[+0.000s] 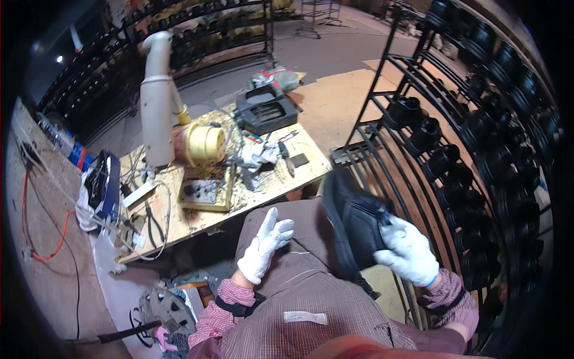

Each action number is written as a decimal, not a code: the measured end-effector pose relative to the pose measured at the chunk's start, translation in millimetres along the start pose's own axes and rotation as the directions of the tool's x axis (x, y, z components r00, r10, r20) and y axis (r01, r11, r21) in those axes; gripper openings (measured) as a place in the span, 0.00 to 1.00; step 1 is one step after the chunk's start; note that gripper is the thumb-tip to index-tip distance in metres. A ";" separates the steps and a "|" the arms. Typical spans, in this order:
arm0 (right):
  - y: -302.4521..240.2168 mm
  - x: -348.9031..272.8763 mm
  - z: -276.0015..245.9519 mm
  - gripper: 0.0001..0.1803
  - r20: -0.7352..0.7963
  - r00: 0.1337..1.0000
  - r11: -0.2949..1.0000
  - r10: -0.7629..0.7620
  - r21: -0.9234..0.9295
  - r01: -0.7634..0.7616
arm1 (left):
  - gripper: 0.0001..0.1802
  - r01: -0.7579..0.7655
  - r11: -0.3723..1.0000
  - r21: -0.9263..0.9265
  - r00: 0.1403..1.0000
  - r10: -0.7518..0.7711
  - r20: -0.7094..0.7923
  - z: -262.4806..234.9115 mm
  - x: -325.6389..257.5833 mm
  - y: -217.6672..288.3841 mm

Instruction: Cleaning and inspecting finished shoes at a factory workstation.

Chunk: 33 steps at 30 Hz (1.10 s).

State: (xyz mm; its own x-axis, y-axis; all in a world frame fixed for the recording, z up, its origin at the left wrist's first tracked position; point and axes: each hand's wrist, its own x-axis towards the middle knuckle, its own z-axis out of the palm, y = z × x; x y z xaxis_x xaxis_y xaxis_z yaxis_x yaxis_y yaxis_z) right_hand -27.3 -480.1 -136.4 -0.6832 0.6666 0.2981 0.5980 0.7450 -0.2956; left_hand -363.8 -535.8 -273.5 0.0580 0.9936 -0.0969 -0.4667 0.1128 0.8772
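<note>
Already the gloved right hand (408, 251) is clamped on a black shoe (354, 221), raised beside the rack (382, 119) of shoes; the left hand (265, 244) hangs empty, fingers spread. Shelving probably remains.

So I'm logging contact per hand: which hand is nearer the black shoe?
Right. The right hand grips the black shoe at its near end. The left hand hangs open over the lap, apart from it on the left.
</note>
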 end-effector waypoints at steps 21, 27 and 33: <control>-23.3 74.3 124.6 0.22 -0.006 0.999 0.996 0.033 0.085 -0.032 | 0.39 -0.560 0.826 -0.073 0.631 0.367 -0.684 -167.0 -22.9 59.4; -13.6 66.0 131.8 0.24 0.052 0.988 0.987 0.142 0.073 -0.146 | 0.40 -0.523 0.852 0.021 0.502 0.328 -0.800 -137.5 -16.1 101.4; -15.3 78.5 139.5 0.23 0.018 0.996 0.990 0.089 0.105 -0.091 | 0.41 -0.503 0.863 -0.051 0.548 0.273 -0.791 -126.4 -13.4 116.1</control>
State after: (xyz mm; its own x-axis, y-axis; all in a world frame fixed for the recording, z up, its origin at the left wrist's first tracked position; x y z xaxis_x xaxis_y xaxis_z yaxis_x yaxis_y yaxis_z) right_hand -148.5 -442.5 -235.1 -0.6346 0.7299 0.2542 0.6101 0.6749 -0.4151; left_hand -530.3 -535.4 -229.9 -0.7933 0.5800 -0.1853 -0.4769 -0.4026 0.7814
